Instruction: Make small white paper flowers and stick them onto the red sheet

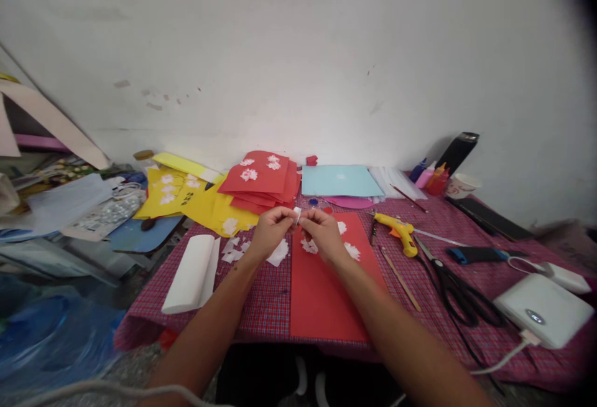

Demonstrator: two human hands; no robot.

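Observation:
My left hand [274, 228] and my right hand [323, 233] meet over the top of a red paper sheet [333, 301]. Between their fingertips they pinch a small piece of white paper [297, 211]; its exact shape is too small to make out. White paper flowers [352, 251] lie on the red sheet around my right hand, partly hidden by it. Left of the sheet, near my left hand, are loose white paper scraps [233, 250] and a larger white piece [278, 253]. A folded roll of white paper [189, 273] rests by my left forearm.
Behind are stacked red cards [261, 177], yellow cards [163, 192] and a light blue sheet [336, 181]. On the right lie a yellow glue gun [396, 229], a wooden stick [401, 279], black scissors [459, 289], a utility knife [480, 254] and a white power bank [545, 307].

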